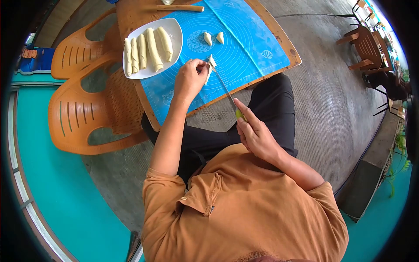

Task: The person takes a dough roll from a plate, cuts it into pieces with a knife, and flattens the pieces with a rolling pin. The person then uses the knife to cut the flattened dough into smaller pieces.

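Note:
With its fingers wrapped round the green handle of a knife, my right hand is near the table's front edge. The blade reaches up and left over the blue mat, its tip at a pale dough roll. My left hand has its fingers pinched together at the left side of this roll; the fingers partly hide it. Two small cut dough pieces, one beside the other, lie farther back on the mat. Several rolled dough sticks rest on a white plate at the left.
A wooden rolling pin lies at the back of the wooden table. Orange plastic chairs stand to the left. Another chair and further furniture are at the far right.

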